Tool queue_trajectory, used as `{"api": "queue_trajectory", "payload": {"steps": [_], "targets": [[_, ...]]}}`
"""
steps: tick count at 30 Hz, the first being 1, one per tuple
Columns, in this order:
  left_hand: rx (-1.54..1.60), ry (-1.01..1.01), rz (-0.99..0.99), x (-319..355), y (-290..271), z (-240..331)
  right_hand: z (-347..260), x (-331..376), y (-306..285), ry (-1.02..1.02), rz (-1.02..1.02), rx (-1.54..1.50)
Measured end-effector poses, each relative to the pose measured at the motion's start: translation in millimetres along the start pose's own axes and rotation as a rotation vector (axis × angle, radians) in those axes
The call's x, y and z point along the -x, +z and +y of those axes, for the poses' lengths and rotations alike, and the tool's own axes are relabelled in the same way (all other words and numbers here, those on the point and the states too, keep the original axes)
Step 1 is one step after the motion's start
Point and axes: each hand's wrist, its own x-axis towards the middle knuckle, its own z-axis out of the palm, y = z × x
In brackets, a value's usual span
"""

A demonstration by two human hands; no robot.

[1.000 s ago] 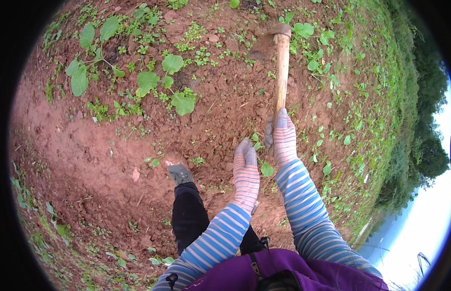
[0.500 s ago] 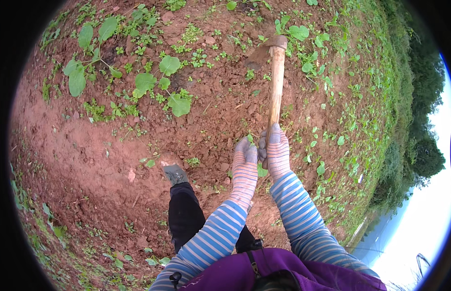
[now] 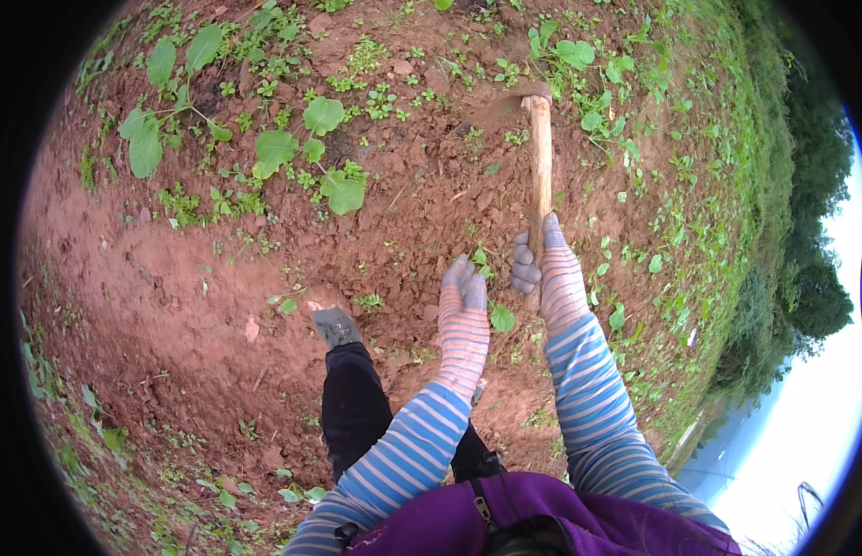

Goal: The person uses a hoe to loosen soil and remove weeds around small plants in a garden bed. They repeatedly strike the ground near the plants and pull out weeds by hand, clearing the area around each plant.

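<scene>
My right hand (image 3: 542, 264), in a striped glove with grey fingers, is wrapped round the wooden handle of a short hoe (image 3: 540, 153). The hoe's brown metal blade points left at the far end, close over the reddish soil. To the left, my left hand (image 3: 464, 296), gloved alike, has its fingers pinched together on a small leafy seedling (image 3: 501, 319). One leaf shows above the fingertips and a larger one hangs at the right of the palm; the stem is mostly hidden by the glove. The two hands are apart.
Broad-leaved young plants (image 3: 324, 153) grow at the far left, and more (image 3: 572, 56) stand beyond the hoe. Small weeds dot the soil. My grey shoe (image 3: 336, 327) rests on the ground left of my hands. A green slope with bushes (image 3: 816, 296) runs along the right.
My right hand has moved right, away from my left hand, carrying the hoe; its blade has come slightly nearer. My left hand has stayed almost in place with the seedling.
</scene>
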Motion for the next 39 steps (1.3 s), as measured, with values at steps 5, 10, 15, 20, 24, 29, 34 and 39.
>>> {"api": "queue_trajectory", "payload": {"steps": [5,10,15,20,24,29,34,39], "targets": [[-0.018,0.012,0.026,0,-5,6,-20,-10,-5,-0.307,-0.078,-0.036],[0.125,-0.113,0.065,1,3,16,36,10,7,0.198,0.060,-0.094],[-0.041,-0.037,0.021,1,-2,9,22,15,-17,0.127,-0.158,-0.372],[0.059,0.016,0.097,-1,-8,2,34,17,-3,-0.123,0.038,-0.216],[0.225,-0.259,0.084,-2,-12,13,65,23,17,0.297,-0.043,-0.286],[0.131,-0.030,0.120,2,-9,14,35,21,16,0.275,-0.138,-0.245],[0.195,0.023,0.152,3,-19,10,36,39,46,0.047,-0.100,-0.029],[0.208,0.032,0.163,9,-31,13,40,62,72,-0.016,-0.060,0.050]]}}
